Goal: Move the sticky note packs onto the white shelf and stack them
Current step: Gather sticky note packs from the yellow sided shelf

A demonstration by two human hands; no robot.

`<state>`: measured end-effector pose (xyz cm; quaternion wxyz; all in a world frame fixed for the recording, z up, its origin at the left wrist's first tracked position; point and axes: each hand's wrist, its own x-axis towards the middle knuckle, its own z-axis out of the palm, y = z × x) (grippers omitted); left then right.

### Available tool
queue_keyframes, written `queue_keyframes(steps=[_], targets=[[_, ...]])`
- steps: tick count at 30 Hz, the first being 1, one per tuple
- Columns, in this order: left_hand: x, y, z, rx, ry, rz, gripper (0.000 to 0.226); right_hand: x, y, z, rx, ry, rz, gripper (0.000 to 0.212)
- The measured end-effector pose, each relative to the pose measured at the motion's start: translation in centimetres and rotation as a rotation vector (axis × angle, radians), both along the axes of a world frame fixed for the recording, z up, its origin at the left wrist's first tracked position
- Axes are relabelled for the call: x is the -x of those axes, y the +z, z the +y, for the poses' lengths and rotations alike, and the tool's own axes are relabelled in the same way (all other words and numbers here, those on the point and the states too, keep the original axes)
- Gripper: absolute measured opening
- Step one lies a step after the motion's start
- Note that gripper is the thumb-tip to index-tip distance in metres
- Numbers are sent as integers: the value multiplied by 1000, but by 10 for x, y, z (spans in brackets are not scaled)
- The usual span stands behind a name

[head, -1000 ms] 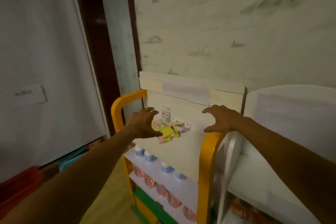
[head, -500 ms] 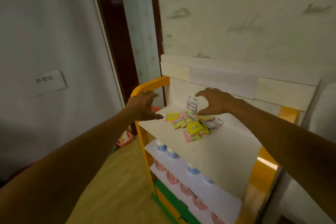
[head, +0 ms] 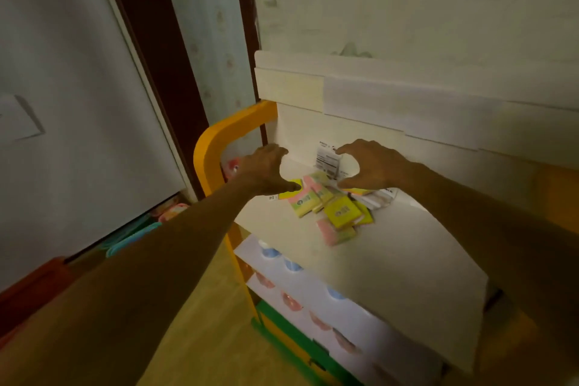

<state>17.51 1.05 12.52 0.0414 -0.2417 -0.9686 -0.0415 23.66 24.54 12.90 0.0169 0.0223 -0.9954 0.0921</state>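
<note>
The loose heap of yellow and pink sticky note packs [head: 332, 204] lay on the white shelf top [head: 391, 260], unstacked. Beyond it your left hand [head: 266, 171] and right hand [head: 368, 168] hovered spread, holding nothing. A hasty scoop risked knocking near packs over the edge.
</note>
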Motion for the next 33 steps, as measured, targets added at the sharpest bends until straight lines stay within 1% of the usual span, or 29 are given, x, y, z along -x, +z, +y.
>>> queue_keyframes(steps=[2,6,8,11,17,21,25,29,31,33], targets=[[20,-10,4,-37,-68,3,96,14,-7,-4,51,-35,17,79],[52,-30,9,-124,-196,-4,95,37,-17,-18,179,-101,111,72],[67,-41,9,-163,-234,-34,94,46,-25,-22,193,-140,112,73],[87,-55,5,-165,-280,-101,92,55,-40,-26,187,-208,115,79],[123,-83,6,-126,-300,-163,93,63,-66,-32,183,-325,82,79],[145,-104,17,-130,-332,-258,96,66,-73,-32,173,-407,52,79],[150,-126,30,-137,-330,-345,95,61,-81,-32,198,-474,49,78],[148,-156,36,-141,-291,-424,102,49,-94,-27,202,-521,53,74],[146,-168,38,-106,-285,-402,96,43,-97,-24,203,-539,46,73],[145,-175,39,-103,-287,-340,83,39,-102,-23,206,-561,38,73]])
